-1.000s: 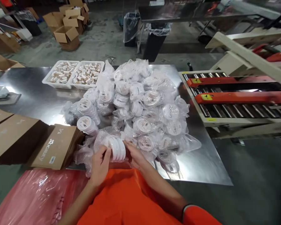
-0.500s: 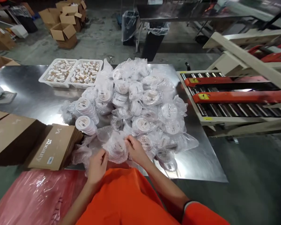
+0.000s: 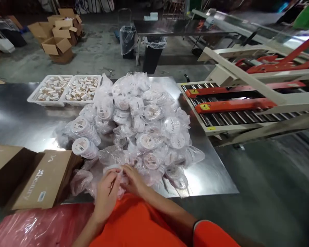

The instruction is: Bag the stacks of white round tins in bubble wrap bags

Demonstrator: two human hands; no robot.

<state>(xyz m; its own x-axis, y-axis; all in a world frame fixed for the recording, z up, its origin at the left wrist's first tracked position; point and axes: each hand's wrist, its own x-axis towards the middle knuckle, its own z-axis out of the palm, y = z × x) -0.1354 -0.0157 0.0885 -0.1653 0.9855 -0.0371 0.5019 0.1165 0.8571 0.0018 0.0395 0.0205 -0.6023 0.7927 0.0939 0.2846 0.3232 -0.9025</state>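
Note:
My left hand (image 3: 108,187) and my right hand (image 3: 134,180) meet at the table's front edge, both closed on a clear plastic bag of round white discs (image 3: 112,167), which they partly cover. Right beyond them lies a large heap of similar bagged discs (image 3: 148,141), some with printed labels. Two unwrapped-looking stacks of discs, a nearer one (image 3: 81,146) and one behind it (image 3: 80,125), lean at the heap's left side. Loose crumpled plastic (image 3: 82,181) lies left of my left hand.
White baskets of small rolls (image 3: 46,99) (image 3: 79,102) stand at the metal table's (image 3: 216,175) back left. Flat cartons (image 3: 38,178) lie front left above a pink plastic bag (image 3: 46,226). A roller conveyor (image 3: 231,118) adjoins the right side.
My hands have come closer together, and the right one has moved left over the bag. The bag is more hidden between them. The whole view has shifted slightly.

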